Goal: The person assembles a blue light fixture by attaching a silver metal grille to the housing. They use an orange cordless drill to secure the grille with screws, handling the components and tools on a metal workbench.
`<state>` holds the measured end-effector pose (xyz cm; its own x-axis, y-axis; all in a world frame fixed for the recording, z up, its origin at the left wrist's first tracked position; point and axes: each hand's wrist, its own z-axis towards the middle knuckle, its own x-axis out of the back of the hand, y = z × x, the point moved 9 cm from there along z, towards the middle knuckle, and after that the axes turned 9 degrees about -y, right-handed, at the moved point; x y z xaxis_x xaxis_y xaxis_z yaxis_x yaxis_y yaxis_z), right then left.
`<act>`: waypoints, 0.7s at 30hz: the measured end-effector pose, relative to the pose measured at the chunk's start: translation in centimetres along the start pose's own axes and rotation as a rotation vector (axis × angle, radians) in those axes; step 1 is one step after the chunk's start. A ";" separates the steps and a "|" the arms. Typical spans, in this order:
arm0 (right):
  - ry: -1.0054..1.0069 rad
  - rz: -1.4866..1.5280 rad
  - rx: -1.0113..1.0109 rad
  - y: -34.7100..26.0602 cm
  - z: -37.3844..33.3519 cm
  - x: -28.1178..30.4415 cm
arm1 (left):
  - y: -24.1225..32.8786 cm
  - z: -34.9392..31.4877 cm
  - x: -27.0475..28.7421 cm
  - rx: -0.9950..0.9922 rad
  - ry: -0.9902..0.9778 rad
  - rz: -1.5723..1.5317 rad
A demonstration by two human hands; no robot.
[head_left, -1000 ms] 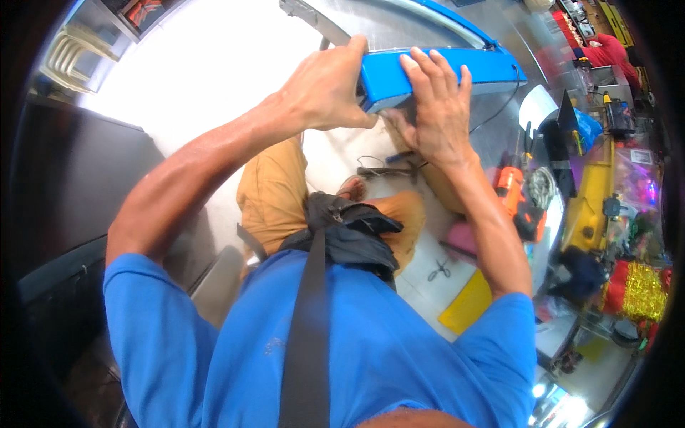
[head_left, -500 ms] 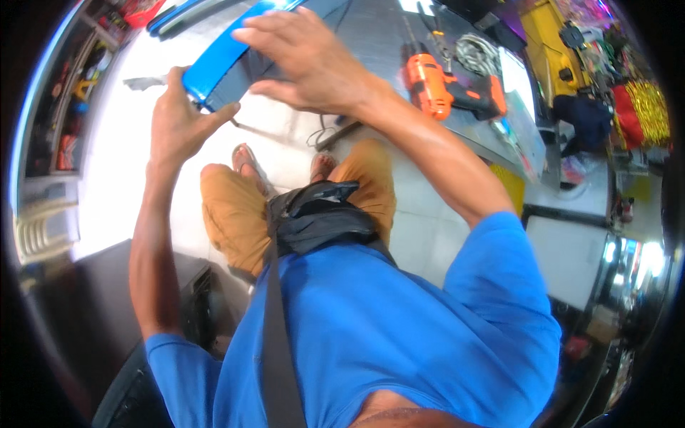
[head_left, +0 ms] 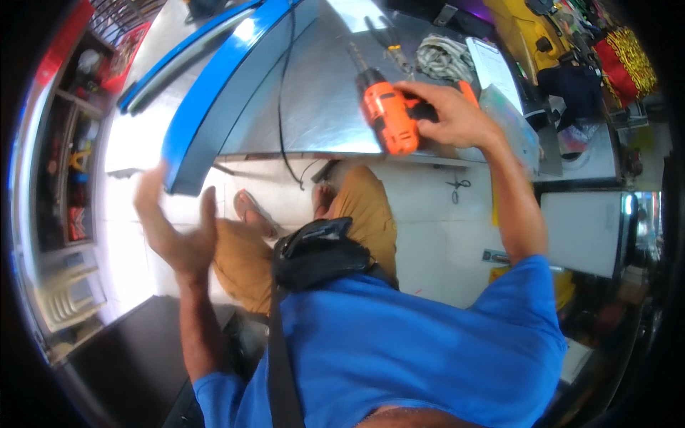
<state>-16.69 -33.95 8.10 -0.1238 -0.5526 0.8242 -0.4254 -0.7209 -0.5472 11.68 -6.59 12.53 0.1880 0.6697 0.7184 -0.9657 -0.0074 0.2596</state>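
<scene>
A long blue and grey box-like panel (head_left: 214, 103) lies slantwise on the metal table, its near end jutting past the edge. Around that near end my left hand (head_left: 177, 232) is spread, thumb and fingers apart and slightly blurred. Whether a fingertip touches the panel I cannot tell. My right hand (head_left: 457, 114) is closed around the handle of an orange and black cordless drill (head_left: 389, 118). The drill lies on its side near the table's front edge, a long bit pointing to the far side. Part of its handle is hidden by my fingers.
Beside the panel lies a second blue and grey strip (head_left: 182, 60). Pliers (head_left: 394, 50), a rope bundle (head_left: 446, 57) and a clipboard (head_left: 494, 68) are beyond the drill. A black cable (head_left: 280, 107) hangs over the table edge (head_left: 321, 155). Scissors (head_left: 457, 188) lie on the floor.
My right hand has left the panel and moved right, taking hold of the drill. My left hand has loosened and drawn back toward me. More of the panel's grey side shows.
</scene>
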 end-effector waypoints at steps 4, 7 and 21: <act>0.181 0.206 -0.174 3.0 1.6 3.9 | 5.6 1.9 -6.3 -0.036 -0.232 -0.415; 0.182 -0.171 -0.229 2.7 3.1 6.7 | 7.7 3.9 -10.4 0.006 -0.357 -0.542; 0.267 -0.160 -0.076 -5.3 -2.6 0.1 | 9.0 6.4 -23.8 0.662 -0.520 -1.884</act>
<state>-16.79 -29.13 11.48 -0.2762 -0.2984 0.9136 -0.5232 -0.7507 -0.4034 -0.32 -27.30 1.90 0.7939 -0.0529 -0.6057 0.6066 0.0004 0.7950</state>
